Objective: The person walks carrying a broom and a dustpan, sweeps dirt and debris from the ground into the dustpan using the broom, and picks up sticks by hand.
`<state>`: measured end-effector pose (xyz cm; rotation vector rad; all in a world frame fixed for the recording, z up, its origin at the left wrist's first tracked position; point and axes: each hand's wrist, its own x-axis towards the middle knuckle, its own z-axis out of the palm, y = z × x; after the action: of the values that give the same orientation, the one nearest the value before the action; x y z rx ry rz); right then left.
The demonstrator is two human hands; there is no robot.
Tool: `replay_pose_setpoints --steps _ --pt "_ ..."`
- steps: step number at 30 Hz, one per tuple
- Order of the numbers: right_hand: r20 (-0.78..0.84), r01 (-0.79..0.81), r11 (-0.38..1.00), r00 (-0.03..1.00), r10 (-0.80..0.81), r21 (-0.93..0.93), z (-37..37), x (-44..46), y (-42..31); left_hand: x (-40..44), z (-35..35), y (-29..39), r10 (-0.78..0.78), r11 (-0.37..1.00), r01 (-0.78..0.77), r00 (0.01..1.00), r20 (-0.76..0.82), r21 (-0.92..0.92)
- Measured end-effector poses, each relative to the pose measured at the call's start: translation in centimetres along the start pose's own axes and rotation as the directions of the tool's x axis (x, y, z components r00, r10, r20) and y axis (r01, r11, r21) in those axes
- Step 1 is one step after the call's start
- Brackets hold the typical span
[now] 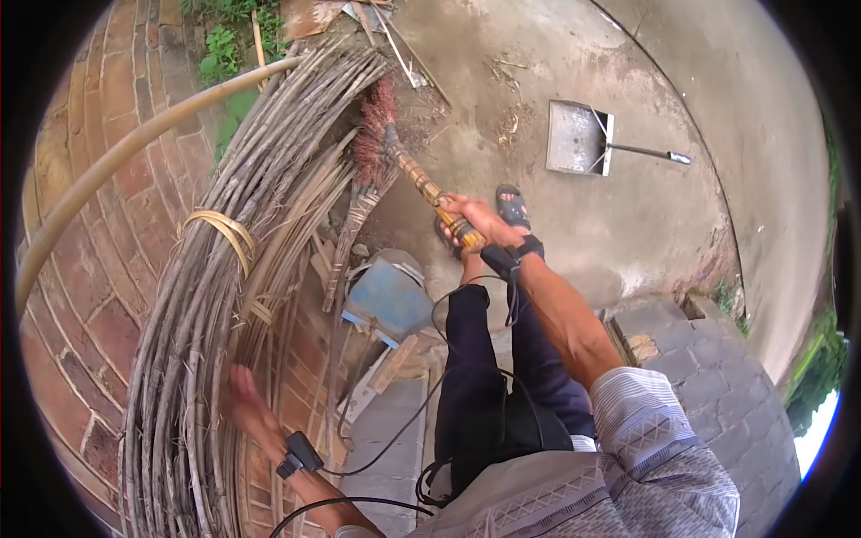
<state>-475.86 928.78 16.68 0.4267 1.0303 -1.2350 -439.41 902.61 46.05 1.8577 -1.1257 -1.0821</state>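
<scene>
My right hand [480,220] is wrapped round the bamboo handle of a broom [417,177], whose reddish bristles point up and to the left. The bristle end lies beside a tall bundle of sticks [193,305], tied with a pale band [222,229]. At the lower left my left hand [248,399] is near the right side of the bundle, with its fingers stretched out and nothing seen in it. Whether it touches the sticks I cannot tell. A second reddish brush end [369,170] with a wrapped handle hangs beside the broom.
A metal dustpan [572,139] with a long handle lies on the concrete floor. A blue board [388,298] and wood scraps [381,377] sit between the bundle and my legs. A brick wall [99,260] stands at the left, and a curved pole [134,139] crosses it.
</scene>
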Motion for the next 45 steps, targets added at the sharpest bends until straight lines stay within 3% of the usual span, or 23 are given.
replay_pose_setpoints --steps 1,2,6,8,10,12,14,18,20,24,25,28,32,34,36,37,38,40,45 --pt "-0.106 -0.014 0.998 0.994 0.020 0.056 -0.8 -0.3 0.1 0.1 -0.1 -0.1 0.003 1.000 -0.003 1.000 0.003 0.003" --pt "-0.108 -0.012 0.998 0.994 0.019 0.059 -1.7 -1.1 0.4 0.1 -0.2 -0.2 0.008 1.000 -0.008 1.000 0.005 0.004" --pt "-0.225 0.066 0.987 0.969 -0.098 -0.148 -8.6 -5.0 4.4 -0.4 0.1 0.3 -0.014 1.000 0.014 1.000 0.005 -0.006" --pt "-0.265 0.007 0.997 0.964 -0.028 -0.077 -6.0 -9.7 3.5 -0.2 -0.6 0.2 -0.007 1.000 0.007 1.000 0.024 0.004" --pt "-0.284 0.099 0.987 0.949 -0.133 -0.129 -3.7 -11.8 4.0 0.6 -1.0 -0.5 0.000 1.000 -0.001 0.999 0.051 0.015" --pt "-0.298 0.098 0.984 0.945 -0.139 -0.148 -2.0 -12.2 3.8 1.2 -1.8 -1.2 0.008 1.000 -0.008 0.998 0.066 -0.001" --pt "-0.248 0.142 0.941 0.943 -0.223 -0.306 -0.2 -10.7 2.9 1.1 -1.6 -1.1 0.012 1.000 -0.012 0.998 0.058 -0.004" --pt "-0.106 0.137 0.983 0.983 -0.150 -0.121 -0.1 -2.0 -1.3 1.4 -2.1 -1.1 0.017 1.000 -0.018 0.999 0.038 0.015" --pt "-0.102 0.056 0.993 0.994 -0.046 0.101 -1.2 0.4 -2.8 0.7 -1.3 -0.7 0.014 1.000 -0.014 1.000 0.017 -0.004" --pt "-0.245 0.059 0.997 0.968 -0.047 0.040 -5.3 -4.2 -1.0 0.7 -1.7 -0.6 0.010 1.000 -0.011 0.999 0.035 0.011" --pt "-0.213 0.059 0.997 0.976 -0.047 0.051 -6.2 -5.2 0.4 1.0 -1.9 -0.9 0.005 1.000 -0.007 0.998 0.059 0.025" --pt "-0.325 0.136 0.989 0.939 -0.112 0.053 -2.6 -9.7 2.5 1.9 -2.8 -1.6 0.005 1.000 -0.007 0.995 0.097 0.018" --pt "-0.252 0.121 0.992 0.962 -0.108 0.039 0.5 -9.1 1.6 1.9 -2.7 -1.6 0.001 1.000 -0.003 0.995 0.096 0.017" --pt "-0.104 0.099 0.981 0.991 -0.082 0.169 0.3 -6.0 0.6 1.6 -2.3 -1.4 0.024 0.999 -0.027 0.996 0.089 0.034" --pt "-0.145 0.169 0.879 0.983 -0.115 0.447 -2.7 -0.8 3.7 0.8 -1.5 -0.5 0.024 0.998 -0.029 0.995 0.092 0.059" --pt "-0.066 0.064 0.986 0.996 -0.055 0.155 -2.9 -1.8 1.1 0.8 -1.3 -0.4 0.020 0.999 -0.023 0.997 0.079 0.043" --pt "-0.065 0.070 0.985 0.996 -0.060 0.156 -3.3 -2.8 1.1 0.8 -1.4 -0.4 0.010 1.000 -0.012 0.998 0.061 0.025" --pt "-0.270 0.070 0.996 0.961 -0.051 0.062 -5.4 -5.9 3.7 0.7 -1.8 -0.2 0.010 1.000 -0.012 0.996 0.093 0.018" --pt "-0.372 0.080 0.990 0.928 -0.032 0.115 -9.5 -13.4 5.5 0.8 -1.8 -0.4 0.011 1.000 -0.014 0.991 0.135 0.018"
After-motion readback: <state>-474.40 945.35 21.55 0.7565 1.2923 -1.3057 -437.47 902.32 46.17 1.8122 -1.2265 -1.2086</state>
